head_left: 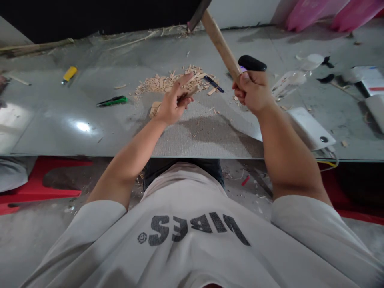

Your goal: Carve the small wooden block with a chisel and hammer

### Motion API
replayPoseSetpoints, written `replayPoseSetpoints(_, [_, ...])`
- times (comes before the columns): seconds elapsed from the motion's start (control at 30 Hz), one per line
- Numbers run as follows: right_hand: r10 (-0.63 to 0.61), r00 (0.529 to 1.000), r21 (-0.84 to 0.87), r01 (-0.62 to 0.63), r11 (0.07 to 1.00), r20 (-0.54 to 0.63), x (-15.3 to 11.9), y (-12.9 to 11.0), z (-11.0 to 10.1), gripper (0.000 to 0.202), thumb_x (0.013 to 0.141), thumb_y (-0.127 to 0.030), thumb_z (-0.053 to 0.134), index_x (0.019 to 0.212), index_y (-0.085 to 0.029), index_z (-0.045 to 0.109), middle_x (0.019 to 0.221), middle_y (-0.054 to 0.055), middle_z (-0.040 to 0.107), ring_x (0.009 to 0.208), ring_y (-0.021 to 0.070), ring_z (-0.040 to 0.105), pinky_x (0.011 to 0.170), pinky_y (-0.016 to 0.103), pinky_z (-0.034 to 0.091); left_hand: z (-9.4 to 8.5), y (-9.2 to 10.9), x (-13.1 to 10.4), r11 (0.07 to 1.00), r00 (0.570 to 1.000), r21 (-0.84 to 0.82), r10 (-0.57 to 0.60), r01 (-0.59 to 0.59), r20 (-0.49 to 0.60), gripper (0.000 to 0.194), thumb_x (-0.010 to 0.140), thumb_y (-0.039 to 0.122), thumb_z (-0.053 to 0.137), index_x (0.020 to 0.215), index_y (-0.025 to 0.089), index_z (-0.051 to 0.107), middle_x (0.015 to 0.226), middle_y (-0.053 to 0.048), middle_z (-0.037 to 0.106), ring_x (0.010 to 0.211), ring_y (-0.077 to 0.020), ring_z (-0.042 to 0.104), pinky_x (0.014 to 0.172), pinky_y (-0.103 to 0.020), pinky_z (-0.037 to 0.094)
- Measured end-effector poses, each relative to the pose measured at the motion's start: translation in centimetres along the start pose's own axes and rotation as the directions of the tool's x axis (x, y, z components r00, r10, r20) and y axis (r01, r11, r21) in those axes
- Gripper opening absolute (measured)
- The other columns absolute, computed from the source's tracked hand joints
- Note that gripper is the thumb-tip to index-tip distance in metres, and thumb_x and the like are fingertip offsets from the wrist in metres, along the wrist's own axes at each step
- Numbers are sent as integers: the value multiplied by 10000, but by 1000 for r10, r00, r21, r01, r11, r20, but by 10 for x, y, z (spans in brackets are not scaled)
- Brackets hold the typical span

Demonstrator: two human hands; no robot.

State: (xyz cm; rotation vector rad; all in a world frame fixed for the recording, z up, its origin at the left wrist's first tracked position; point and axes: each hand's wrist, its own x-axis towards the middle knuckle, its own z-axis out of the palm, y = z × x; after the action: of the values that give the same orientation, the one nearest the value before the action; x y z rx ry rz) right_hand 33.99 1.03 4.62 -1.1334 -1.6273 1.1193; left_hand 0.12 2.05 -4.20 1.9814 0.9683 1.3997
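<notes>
My right hand [253, 91] is clenched around the wooden handle [220, 43] of a tool raised above the table; its dark metal head [198, 15] runs out of the top of the frame. My left hand [174, 103] pinches a small wooden piece [192, 91] between its fingers, just above the grey mat [207, 136]. A small wooden block [155, 109] lies under that hand. Behind both hands a heap of wood chips [168, 82] is spread on the table.
On the glossy table [54, 120] lie a green utility knife [113, 101], a yellow cutter [69, 74], a blue pen [213, 83], a black object [252, 63], clear plastic pieces [289, 80] and a white device [312, 128]. Red stools [45, 180] stand below.
</notes>
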Motion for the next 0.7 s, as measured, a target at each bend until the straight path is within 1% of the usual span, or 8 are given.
replayPoseSetpoints(0.13, [9,1000,-30,-9,1000,7,5,8,0,756,998,-1088,830,889,-359,662,670,-11,460,667,217,322,646,438,285,2,19,3,997,998,-52,-58,57,-7,770,1194,805,874,1842,435,686,959,-19,796,748,-232,728,779,-400,606])
replayPoseSetpoints(0.27, [-8,999,-15,8,1000,44,10,14,0,798,965,-1121,862,862,-351,680,650,-7,439,609,213,383,535,391,292,-7,33,7,985,997,-150,-81,81,2,934,1111,1005,848,1824,424,686,1058,-76,852,920,-295,778,811,-463,615])
replayPoseSetpoints(0.33, [-5,998,-22,6,1000,57,12,14,3,797,985,-1102,873,860,-339,680,641,-15,433,576,193,382,492,357,281,-14,29,8,983,994,-151,-95,101,51,893,1141,1066,726,1802,466,699,1051,-56,888,979,-286,736,869,-480,623])
replayPoseSetpoints(0.4, [16,998,-46,-14,999,53,13,13,7,752,1043,-1025,884,858,-329,669,633,-18,439,554,183,354,482,346,256,-20,16,10,981,986,-119,-141,150,83,821,1195,1084,562,1770,514,699,994,-9,898,995,-258,675,931,-473,612])
replayPoseSetpoints(0.5, [72,997,-91,-69,994,36,12,12,14,683,1094,-907,910,849,-330,638,621,-21,451,545,185,306,510,368,228,-27,-9,13,966,972,-121,-233,227,-41,843,1193,1104,487,1709,480,722,1029,12,913,936,-234,637,917,-490,583])
replayPoseSetpoints(0.53, [85,996,-100,-81,992,34,11,11,15,669,1105,-885,912,853,-331,635,617,-23,460,551,185,304,524,377,236,-28,-16,15,957,957,-130,-273,259,-100,847,1191,1099,503,1698,458,724,1066,8,918,921,-225,632,909,-493,580])
replayPoseSetpoints(0.6, [88,995,-95,-83,992,45,9,11,16,645,1132,-866,896,871,-331,649,613,-24,494,576,182,319,554,392,273,-30,-24,17,937,926,-125,-344,327,-154,781,1241,1033,526,1707,432,707,1097,13,905,924,-191,647,929,-463,584])
replayPoseSetpoints(0.7, [66,996,-58,-63,996,65,6,10,15,645,1150,-897,858,896,-330,685,626,-18,530,609,180,342,569,387,320,-28,-22,20,903,887,-208,-416,377,-201,530,1331,739,706,1715,375,690,1037,36,859,862,-151,698,896,-389,596])
